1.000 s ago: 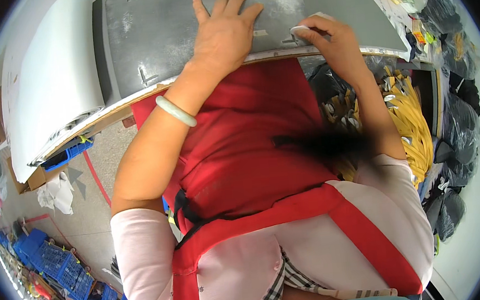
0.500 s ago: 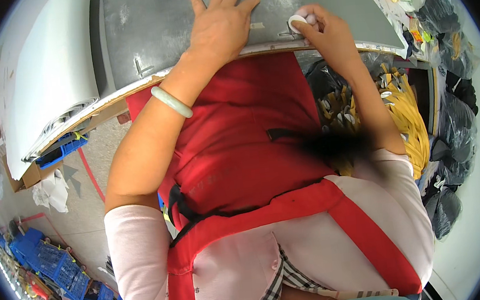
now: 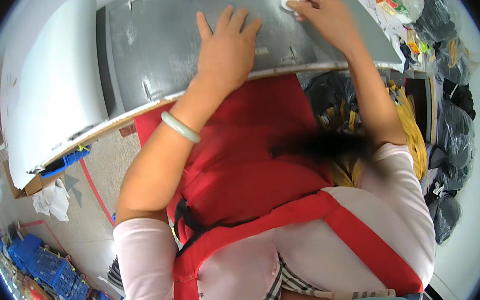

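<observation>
My left hand (image 3: 228, 53) lies flat with spread fingers on a dark grey, worn template board (image 3: 167, 39), which has small slots near its corners and whitish smears. A pale green bangle (image 3: 180, 126) circles that wrist. Farther right, my right hand (image 3: 328, 16) pinches a white round disc (image 3: 289, 3) between thumb and fingers. The disc is at the board's right side, toward the far end; whether it touches the surface I cannot tell. Beneath the board, a smoother grey sheet (image 3: 376, 44) extends out to the right.
A white sheet roll (image 3: 61, 68) rests on the table's left part. Small boxes (image 3: 390, 4) and plastic bags (image 3: 445, 149) crowd the right side. Yellow strips (image 3: 413, 129) hang below the table edge at right. Blue crates (image 3: 53, 268) stand on the floor, lower left.
My right hand has moved the white disc away from me along the board's right side. My left hand keeps its place on the board, while the whole table appears lower in view.
</observation>
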A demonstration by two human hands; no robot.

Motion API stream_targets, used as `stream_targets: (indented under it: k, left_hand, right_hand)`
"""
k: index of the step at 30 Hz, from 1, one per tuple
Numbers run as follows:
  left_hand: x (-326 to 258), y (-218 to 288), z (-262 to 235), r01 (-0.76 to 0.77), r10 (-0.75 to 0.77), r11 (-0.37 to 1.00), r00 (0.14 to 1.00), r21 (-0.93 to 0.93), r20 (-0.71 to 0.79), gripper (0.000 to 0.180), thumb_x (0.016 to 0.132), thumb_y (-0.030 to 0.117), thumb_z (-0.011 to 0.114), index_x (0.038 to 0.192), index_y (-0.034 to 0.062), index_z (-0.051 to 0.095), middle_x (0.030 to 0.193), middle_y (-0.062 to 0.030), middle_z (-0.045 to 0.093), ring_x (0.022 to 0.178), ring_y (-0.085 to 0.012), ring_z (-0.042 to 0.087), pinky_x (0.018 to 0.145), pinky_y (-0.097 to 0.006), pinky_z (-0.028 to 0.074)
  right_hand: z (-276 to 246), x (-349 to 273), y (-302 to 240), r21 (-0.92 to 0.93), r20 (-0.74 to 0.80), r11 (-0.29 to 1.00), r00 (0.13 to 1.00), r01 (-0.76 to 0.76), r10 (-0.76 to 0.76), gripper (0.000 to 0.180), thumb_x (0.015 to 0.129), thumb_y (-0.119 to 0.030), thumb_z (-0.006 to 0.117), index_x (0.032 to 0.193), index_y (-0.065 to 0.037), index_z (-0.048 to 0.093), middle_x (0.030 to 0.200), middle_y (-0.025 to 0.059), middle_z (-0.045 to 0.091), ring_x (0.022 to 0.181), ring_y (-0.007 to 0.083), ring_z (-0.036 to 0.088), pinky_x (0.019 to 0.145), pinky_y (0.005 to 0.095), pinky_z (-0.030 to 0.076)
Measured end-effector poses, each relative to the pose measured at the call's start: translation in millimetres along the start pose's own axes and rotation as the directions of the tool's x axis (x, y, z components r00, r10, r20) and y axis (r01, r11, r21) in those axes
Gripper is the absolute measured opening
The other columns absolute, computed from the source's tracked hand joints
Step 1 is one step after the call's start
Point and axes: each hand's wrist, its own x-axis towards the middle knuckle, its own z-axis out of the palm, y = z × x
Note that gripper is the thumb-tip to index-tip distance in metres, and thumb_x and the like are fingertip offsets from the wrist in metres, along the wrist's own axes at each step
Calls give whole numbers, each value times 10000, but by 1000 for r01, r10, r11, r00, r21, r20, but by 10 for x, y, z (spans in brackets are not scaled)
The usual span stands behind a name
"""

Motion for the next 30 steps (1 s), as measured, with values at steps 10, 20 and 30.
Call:
stream_targets:
  k: [10,20,30]
  left_hand:
    - [-26,-1,-15,3,-2,1000,995,-7,104,449,904,181,633,1351,145,609,1445,-89,517,1424,-315,395,1133,-736,200]
    - [-70,-50,-5,26,-23,999,995,-36,95,446,903,178,622,1346,134,613,1449,-99,512,1435,-324,385,1132,-752,177]
    - [16,31,24,1,0,1000,999,-9,53,396,920,148,605,1316,154,622,1425,-83,542,1419,-304,423,1133,-708,233]
  right_hand:
    - [178,1012,213,-466,21,813,923,349,-384,235,943,-206,625,878,19,638,861,203,644,825,382,620,743,439,476]
    - [330,1204,138,-712,96,597,893,370,-439,236,894,-198,674,849,28,626,835,224,651,838,423,624,756,473,495]
    - [140,1375,528,-624,-104,688,833,371,-544,143,872,-127,676,838,2,625,658,80,635,535,158,602,514,325,487]
